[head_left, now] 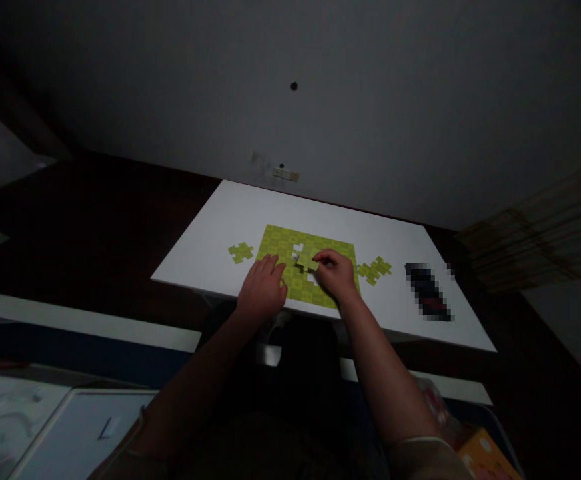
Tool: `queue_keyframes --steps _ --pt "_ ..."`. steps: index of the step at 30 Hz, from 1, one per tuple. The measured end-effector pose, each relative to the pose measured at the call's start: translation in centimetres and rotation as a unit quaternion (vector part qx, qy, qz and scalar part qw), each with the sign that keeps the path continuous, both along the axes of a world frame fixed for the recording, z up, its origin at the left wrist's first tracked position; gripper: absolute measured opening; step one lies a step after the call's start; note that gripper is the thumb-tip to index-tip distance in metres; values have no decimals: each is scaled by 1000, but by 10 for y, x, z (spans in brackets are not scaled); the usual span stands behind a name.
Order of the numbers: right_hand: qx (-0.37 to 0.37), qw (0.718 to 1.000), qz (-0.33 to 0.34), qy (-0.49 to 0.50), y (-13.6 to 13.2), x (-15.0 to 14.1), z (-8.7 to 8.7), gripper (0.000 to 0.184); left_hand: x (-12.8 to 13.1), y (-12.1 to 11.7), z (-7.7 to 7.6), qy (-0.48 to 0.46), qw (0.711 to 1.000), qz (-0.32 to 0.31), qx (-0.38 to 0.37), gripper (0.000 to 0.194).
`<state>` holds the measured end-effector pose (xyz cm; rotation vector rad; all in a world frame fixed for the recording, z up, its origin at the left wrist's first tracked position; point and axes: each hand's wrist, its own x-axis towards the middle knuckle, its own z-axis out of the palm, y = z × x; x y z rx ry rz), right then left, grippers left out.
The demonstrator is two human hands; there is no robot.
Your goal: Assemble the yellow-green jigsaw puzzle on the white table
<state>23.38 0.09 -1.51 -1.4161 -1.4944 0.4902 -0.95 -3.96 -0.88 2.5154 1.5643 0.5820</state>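
Observation:
A lime-green checkered jigsaw puzzle [283, 243] lies assembled on a white table [250, 213], with a pale gap near its middle. My right hand [334, 273] pinches a green jigsaw piece [308, 260] just over that gap. My left hand [263, 288] rests flat on the puzzle's near left corner, holding nothing. A small cluster of joined green pieces [240, 252] lies to the left of the puzzle. Another green cluster [374, 269] lies to its right, nearer my right hand.
A dark, pixelated flat object [428, 292] lies on the table's right side. A wall stands behind the table. Below the near table edge are a white board [80, 433] at lower left and an orange box [485, 457] at lower right.

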Motion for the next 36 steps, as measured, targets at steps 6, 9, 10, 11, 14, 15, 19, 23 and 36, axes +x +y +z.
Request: queue_keyframes --steps 6,9,10,11,14,15,19,23,36 --pt "14 1000 5 11 -1 -1 3 19 1 0 -1 -13 1000 2 1 49" --pt "20 1000 9 12 -2 -1 4 18 1 0 -1 -8 1000 2 3 48" --pt "21 1000 9 12 -2 -1 3 18 1 0 0 -4 1000 2 4 48" --pt "23 1000 8 14 -2 -1 3 18 1 0 0 1 1000 3 4 48" --pt "29 999 3 24 -1 -1 1 19 1 1 0 10 1000 3 8 49" --pt "29 999 0 26 0 -1 1 19 1 1 0 12 1000 3 8 49" --pt "28 999 -1 23 0 1 -1 18 1 1 0 14 1000 2 7 49" --pt "45 999 10 20 1 3 -3 19 1 1 -1 12 1000 4 8 49" --pt "-57 998 5 41 13 0 -10 30 1 1 3 7 1000 5 3 48"
